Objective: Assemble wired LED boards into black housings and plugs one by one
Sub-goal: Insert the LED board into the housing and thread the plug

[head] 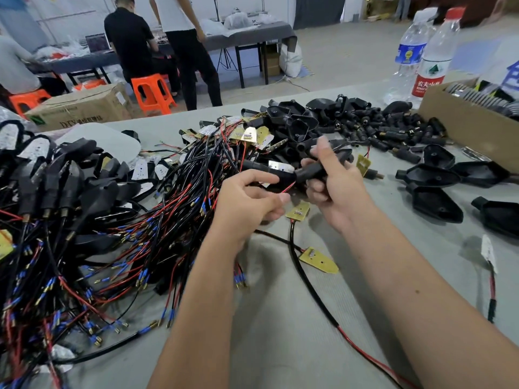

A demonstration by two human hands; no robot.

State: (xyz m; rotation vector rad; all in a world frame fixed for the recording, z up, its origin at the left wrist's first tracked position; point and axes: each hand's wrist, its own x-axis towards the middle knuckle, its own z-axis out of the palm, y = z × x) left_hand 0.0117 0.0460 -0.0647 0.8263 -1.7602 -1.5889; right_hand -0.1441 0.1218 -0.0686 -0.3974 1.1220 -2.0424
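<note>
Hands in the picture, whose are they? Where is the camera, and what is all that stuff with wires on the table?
There is no robot here. The camera sits on a person's head and looks down, so you see that person's own two arms.

The right hand grips a black plastic housing, a little shell. The left hand pinches a thin red wire that leads into it. A shiny LED board shows just behind.

On the grey table lies a big tangle of red and black wires to the left. Farther back is a heap of black plugs, and empty black housings lie to the right. A yellow board on a cable lies between the arms. Two water bottles stand at the back.
</note>
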